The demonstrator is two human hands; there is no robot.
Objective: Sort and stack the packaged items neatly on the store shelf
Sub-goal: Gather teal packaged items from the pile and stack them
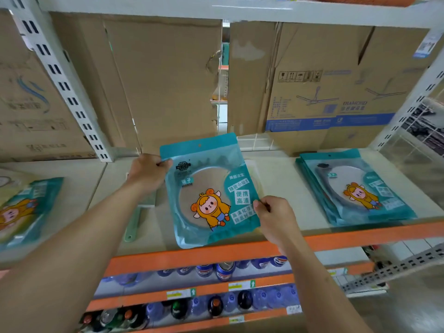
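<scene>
I hold a teal mirror package [209,191] with a cartoon figure above the middle of the pale shelf board [276,181]. My left hand [147,173] pinches its upper left edge. My right hand [276,216] pinches its lower right edge. A neat stack of the same teal packages [353,188] lies on the shelf to the right. More such packages [26,207] lie at the far left, on the neighbouring shelf section. A light green handled item [134,222] lies on the shelf under my left forearm, partly hidden.
Cardboard boxes [168,80] line the back of the shelf, one printed with ceiling fans [336,92]. A white slotted upright [64,85] stands at left. The orange shelf edge [197,255] runs in front; bottles [223,270] fill the lower shelves.
</scene>
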